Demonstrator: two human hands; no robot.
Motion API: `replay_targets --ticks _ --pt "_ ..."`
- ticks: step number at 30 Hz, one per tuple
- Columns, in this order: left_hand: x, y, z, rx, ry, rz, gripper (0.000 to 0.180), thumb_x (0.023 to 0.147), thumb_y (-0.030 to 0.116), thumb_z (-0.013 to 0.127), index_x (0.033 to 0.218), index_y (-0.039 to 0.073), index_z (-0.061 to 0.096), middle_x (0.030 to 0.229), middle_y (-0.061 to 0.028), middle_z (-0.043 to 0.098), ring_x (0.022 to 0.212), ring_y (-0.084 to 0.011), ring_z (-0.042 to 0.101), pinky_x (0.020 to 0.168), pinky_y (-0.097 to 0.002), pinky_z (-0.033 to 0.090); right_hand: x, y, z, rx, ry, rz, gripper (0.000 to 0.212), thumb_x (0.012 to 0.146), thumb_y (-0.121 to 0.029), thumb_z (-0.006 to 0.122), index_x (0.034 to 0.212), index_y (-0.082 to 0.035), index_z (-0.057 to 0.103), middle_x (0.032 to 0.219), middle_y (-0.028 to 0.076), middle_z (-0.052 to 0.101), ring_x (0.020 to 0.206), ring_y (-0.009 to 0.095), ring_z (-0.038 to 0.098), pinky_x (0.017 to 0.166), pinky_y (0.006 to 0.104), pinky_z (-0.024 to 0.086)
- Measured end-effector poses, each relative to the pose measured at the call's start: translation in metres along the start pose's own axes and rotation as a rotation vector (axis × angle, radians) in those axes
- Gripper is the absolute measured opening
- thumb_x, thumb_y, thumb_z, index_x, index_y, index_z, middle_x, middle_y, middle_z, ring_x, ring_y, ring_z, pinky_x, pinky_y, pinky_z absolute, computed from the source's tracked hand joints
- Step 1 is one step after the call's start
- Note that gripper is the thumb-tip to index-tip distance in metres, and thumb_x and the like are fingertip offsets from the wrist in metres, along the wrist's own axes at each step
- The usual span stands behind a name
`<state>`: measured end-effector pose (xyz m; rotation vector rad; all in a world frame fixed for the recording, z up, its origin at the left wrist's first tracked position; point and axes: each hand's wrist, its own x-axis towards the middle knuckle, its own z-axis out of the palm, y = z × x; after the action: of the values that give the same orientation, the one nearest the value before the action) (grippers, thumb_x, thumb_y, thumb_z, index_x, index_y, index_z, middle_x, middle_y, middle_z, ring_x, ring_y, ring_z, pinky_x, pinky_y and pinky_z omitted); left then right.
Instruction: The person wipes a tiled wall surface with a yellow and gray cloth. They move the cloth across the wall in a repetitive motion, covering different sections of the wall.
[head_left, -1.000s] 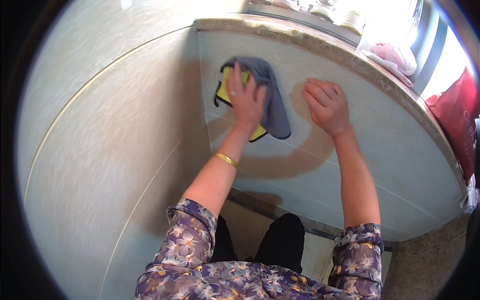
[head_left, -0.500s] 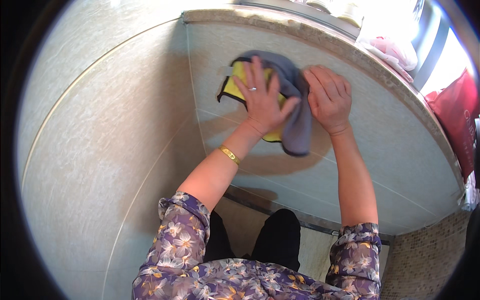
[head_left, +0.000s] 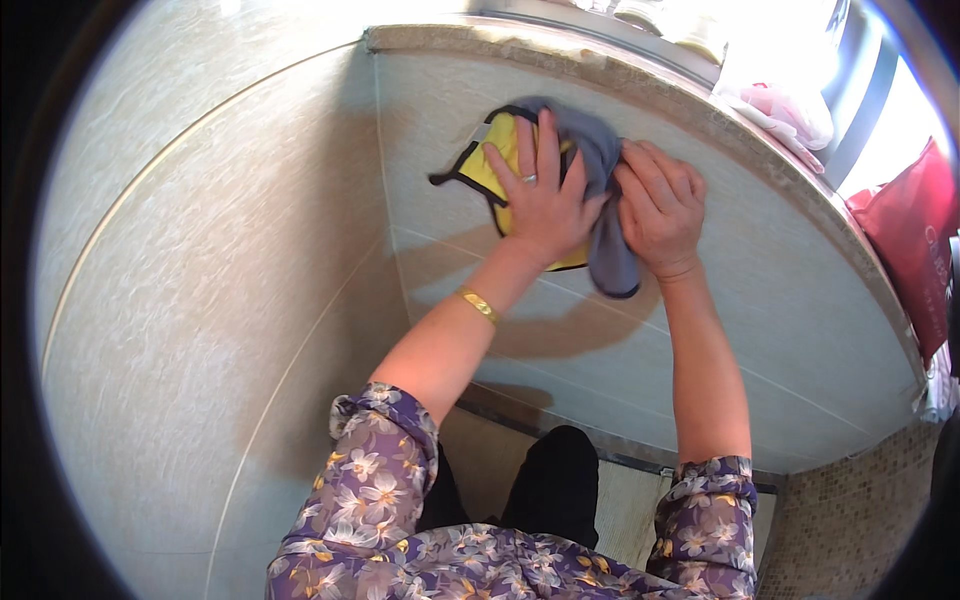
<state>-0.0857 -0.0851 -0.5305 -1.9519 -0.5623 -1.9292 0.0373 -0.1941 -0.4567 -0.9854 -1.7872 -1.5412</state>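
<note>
A cleaning cloth (head_left: 612, 262), grey on one side and yellow with black edging on the other, is bunched against the pale tiled wall panel (head_left: 750, 290) in front of me. Flat over its yellow side lies my left hand (head_left: 550, 205), fingers spread, with a ring and a gold bracelet showing. Just to the right, my right hand (head_left: 662, 212) is closed, its fingertips pinching the grey edge of the cloth. Part of the cloth is hidden under my left palm.
A stone ledge (head_left: 590, 62) curves above the panel. On it, toward the right, are shoes (head_left: 695, 40), a pinkish plastic bag (head_left: 785, 112) and a red bag (head_left: 908, 235). A marbled wall (head_left: 220, 230) rises on the left. Mosaic tile (head_left: 845, 510) covers the lower right.
My left hand and the cloth under it have slid right and slightly up, nearer to my right hand. The right hand has barely shifted.
</note>
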Motion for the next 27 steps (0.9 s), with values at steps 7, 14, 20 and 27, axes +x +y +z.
replay_targets --ticks 7,14,20,27 --pt "-0.018 -0.087 -0.017 0.130 0.014 -0.147 0.056 0.084 0.043 0.066 0.111 -0.004 0.053 0.156 -0.0294 0.023 0.147 -0.0438 0.021 0.110 -0.0699 0.012 -0.006 -0.003 -0.004 -0.014 -0.004 0.000 0.018 0.078 -0.009 0.066 0.095 -0.012 0.069 0.120 -0.001 0.066 0.110 0.015 0.061 0.090 0.0328 0.043" --pt "-0.059 -0.019 -0.005 0.000 -0.088 0.192 0.049 0.078 0.044 0.070 0.099 0.002 0.057 0.153 -0.0288 0.030 0.142 -0.0453 0.029 0.107 -0.0747 0.012 -0.005 -0.005 0.000 -0.004 -0.009 0.001 0.018 0.078 -0.009 0.065 0.096 -0.012 0.069 0.119 -0.002 0.066 0.109 0.015 0.061 0.090 0.0323 0.042" --pt "-0.050 -0.084 -0.021 0.017 -0.111 0.179 0.048 0.074 0.046 0.072 0.101 0.008 0.060 0.156 -0.0191 0.033 0.141 -0.0416 0.033 0.107 -0.0758 0.012 -0.007 -0.003 -0.005 -0.031 -0.019 -0.002 0.016 0.080 -0.008 0.066 0.096 -0.012 0.069 0.118 -0.002 0.067 0.107 0.015 0.062 0.090 0.0317 0.042" --pt "-0.092 -0.035 -0.009 0.003 -0.069 -0.020 0.050 0.074 0.043 0.071 0.104 0.005 0.057 0.154 -0.0232 0.034 0.141 -0.0430 0.034 0.109 -0.0734 0.011 -0.004 -0.003 0.002 -0.024 -0.012 -0.007 0.016 0.080 -0.008 0.066 0.096 -0.012 0.069 0.118 -0.002 0.067 0.108 0.014 0.062 0.088 0.0313 0.041"
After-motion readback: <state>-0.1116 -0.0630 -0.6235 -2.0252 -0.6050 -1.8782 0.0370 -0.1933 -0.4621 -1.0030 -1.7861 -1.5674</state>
